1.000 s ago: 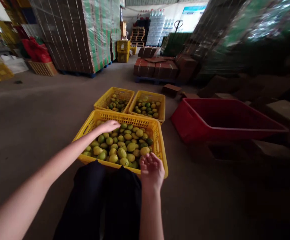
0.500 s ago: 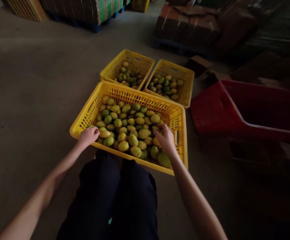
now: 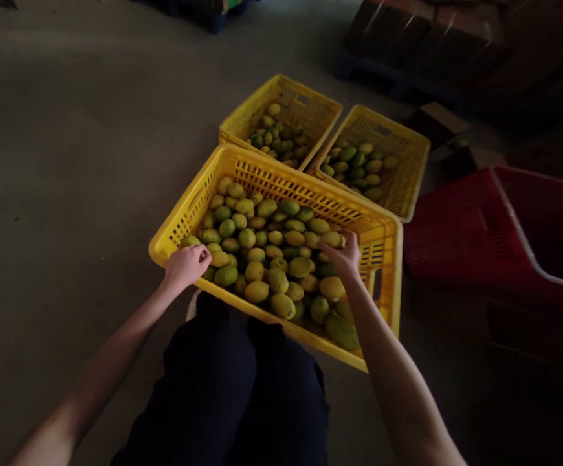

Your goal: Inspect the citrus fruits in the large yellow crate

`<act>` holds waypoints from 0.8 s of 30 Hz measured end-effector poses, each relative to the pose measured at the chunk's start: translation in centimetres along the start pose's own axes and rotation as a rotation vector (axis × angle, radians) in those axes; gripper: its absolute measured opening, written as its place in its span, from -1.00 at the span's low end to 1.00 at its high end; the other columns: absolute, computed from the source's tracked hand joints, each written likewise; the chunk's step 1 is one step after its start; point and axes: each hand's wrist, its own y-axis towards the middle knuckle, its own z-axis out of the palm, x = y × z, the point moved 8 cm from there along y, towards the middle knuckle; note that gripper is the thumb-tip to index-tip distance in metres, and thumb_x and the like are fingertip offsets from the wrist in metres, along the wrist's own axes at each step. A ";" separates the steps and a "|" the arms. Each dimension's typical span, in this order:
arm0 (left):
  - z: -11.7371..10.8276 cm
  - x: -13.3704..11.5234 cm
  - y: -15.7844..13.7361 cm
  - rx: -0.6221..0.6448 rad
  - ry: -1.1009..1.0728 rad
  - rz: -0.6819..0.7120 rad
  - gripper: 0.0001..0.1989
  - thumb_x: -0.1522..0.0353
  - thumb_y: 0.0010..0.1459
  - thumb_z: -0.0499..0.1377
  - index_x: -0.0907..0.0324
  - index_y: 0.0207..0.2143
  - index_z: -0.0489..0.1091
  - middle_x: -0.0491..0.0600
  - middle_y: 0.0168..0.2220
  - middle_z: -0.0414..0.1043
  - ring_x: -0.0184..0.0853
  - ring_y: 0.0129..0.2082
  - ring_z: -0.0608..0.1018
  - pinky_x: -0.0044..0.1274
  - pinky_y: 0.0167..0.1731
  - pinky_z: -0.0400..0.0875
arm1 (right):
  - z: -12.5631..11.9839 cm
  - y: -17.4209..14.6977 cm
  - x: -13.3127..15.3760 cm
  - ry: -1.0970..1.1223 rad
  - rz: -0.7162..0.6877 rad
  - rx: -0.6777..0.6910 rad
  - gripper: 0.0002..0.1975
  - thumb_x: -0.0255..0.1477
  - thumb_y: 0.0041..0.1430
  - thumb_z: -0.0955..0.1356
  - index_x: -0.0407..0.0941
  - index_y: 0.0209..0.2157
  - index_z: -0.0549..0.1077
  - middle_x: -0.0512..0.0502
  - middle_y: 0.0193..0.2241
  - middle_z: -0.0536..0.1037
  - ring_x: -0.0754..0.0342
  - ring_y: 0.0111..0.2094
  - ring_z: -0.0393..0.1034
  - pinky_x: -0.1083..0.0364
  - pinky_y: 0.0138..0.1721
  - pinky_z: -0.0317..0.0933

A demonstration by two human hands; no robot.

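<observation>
A yellow plastic crate (image 3: pixel 281 173) of lemons stands in front of my knees, its fruit a mix of yellow and green. My right hand (image 3: pixel 345 256) is over the right part of the crate, thumb and fingers closed round a yellowish lemon (image 3: pixel 332 240). At the left front, my left hand (image 3: pixel 184 266) is curled above the rim, close to a yellow lemon (image 3: pixel 220 259). Its fingers are bent inward, and what they hold, if anything, is hidden. A large green lemon (image 3: pixel 342 331) lies in the near right corner, partly under my right forearm.
Behind the crate stand two more yellow crates, one at the back left (image 3: pixel 247 107) and one at the back right (image 3: pixel 415 169), both with lemons low inside. A red plastic bin (image 3: pixel 451 220) is on the right. Boxes (image 3: pixel 398 32) on a pallet stand farther back.
My right hand has lifted slightly and now grips a lemon from the right side of the pile. My left hand stays curled by the left front rim. The view has turned, shifting the crates rightward.
</observation>
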 end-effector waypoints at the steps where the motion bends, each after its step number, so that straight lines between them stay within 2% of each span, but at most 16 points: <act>1: 0.1 0.1 0.0 0.004 0.003 -0.001 -0.71 0.25 0.28 0.03 0.10 -0.20 0.54 0.01 -0.13 0.63 -0.12 -0.19 0.62 -0.44 -0.29 0.40 | -1.4 -1.7 -0.3 0.195 -0.004 -0.049 -0.34 -0.22 -0.17 0.53 -0.07 -0.01 0.34 -0.04 -0.24 0.46 -0.05 -0.24 0.43 -0.05 -0.20 0.37; 3: 0.2 -0.2 0.4 -0.008 -0.014 0.006 -0.70 0.25 0.28 0.03 0.10 -0.18 0.55 0.03 -0.12 0.62 -0.11 -0.18 0.62 -0.43 -0.26 0.42 | -4.2 -6.0 -0.9 0.467 -0.074 -0.112 -0.26 -0.18 -0.24 0.56 -0.01 0.00 0.30 -0.01 -0.20 0.44 0.01 -0.26 0.42 -0.01 -0.22 0.37; 5: 0.6 -1.7 1.1 -0.017 -0.083 0.066 -0.70 0.28 0.28 0.03 0.11 -0.16 0.55 0.05 -0.11 0.62 -0.14 -0.15 0.62 -0.44 -0.20 0.43 | -6.5 -10.5 -2.1 0.517 -0.111 -0.184 -0.28 -0.21 -0.23 0.58 0.01 0.00 0.32 -0.03 -0.13 0.45 0.01 -0.18 0.43 -0.01 -0.16 0.38; 7: 1.3 -4.8 2.1 0.004 -0.156 0.186 -0.70 0.31 0.27 0.03 0.12 -0.16 0.55 0.04 -0.10 0.61 -0.19 -0.12 0.60 -0.47 -0.14 0.44 | -7.3 -14.2 -3.5 0.486 -0.095 -0.206 -0.36 -0.20 -0.17 0.56 0.00 -0.03 0.36 -0.06 -0.12 0.48 -0.02 -0.14 0.44 -0.04 -0.11 0.38; 10: 3.0 -11.9 3.5 0.074 -0.121 0.408 -0.70 0.34 0.27 0.03 0.14 -0.13 0.55 0.04 -0.06 0.58 -0.20 -0.08 0.58 -0.47 -0.08 0.44 | -6.7 -17.5 -4.7 0.323 -0.108 -0.253 -0.49 -0.18 -0.09 0.53 -0.05 -0.11 0.42 -0.09 -0.18 0.52 -0.06 -0.17 0.46 -0.09 -0.10 0.39; 14: 6.2 -22.3 5.3 0.157 0.140 0.690 -0.67 0.38 0.25 0.05 0.24 -0.01 0.49 0.13 0.04 0.50 -0.15 0.06 0.50 -0.42 0.01 0.40 | -5.1 -19.0 -3.4 0.079 -0.306 -0.353 -0.61 -0.24 0.07 0.46 -0.07 -0.08 0.43 -0.16 -0.15 0.51 -0.09 -0.12 0.46 -0.13 -0.03 0.38; 17: 9.3 -28.2 7.4 0.225 0.283 0.777 -0.65 0.45 0.24 0.06 0.28 0.04 0.46 0.18 0.09 0.46 -0.12 0.10 0.46 -0.40 0.04 0.38 | -4.8 -19.2 -2.7 -0.003 -0.337 -0.423 -0.64 -0.29 0.16 0.42 -0.07 -0.01 0.40 -0.19 -0.11 0.49 -0.08 -0.10 0.47 -0.11 -0.05 0.41; 20: 11.9 -31.7 9.7 0.245 0.316 0.760 -0.59 0.55 0.17 0.08 0.30 0.07 0.45 0.23 0.13 0.43 -0.07 0.12 0.43 -0.35 0.04 0.37 | -5.0 -19.5 -2.4 -0.032 -0.347 -0.459 -0.62 -0.33 0.18 0.42 -0.07 0.02 0.38 -0.19 -0.12 0.48 -0.07 -0.11 0.47 -0.08 -0.08 0.44; 24: 14.2 -33.5 11.3 0.202 0.312 0.706 -0.46 0.59 0.08 0.13 0.39 0.15 0.37 0.34 0.22 0.31 0.07 0.19 0.34 -0.20 0.09 0.28 | -5.1 -19.8 -2.2 -0.012 -0.359 -0.464 -0.59 -0.37 0.18 0.42 -0.06 0.05 0.37 -0.19 -0.11 0.48 -0.07 -0.11 0.47 -0.08 -0.07 0.45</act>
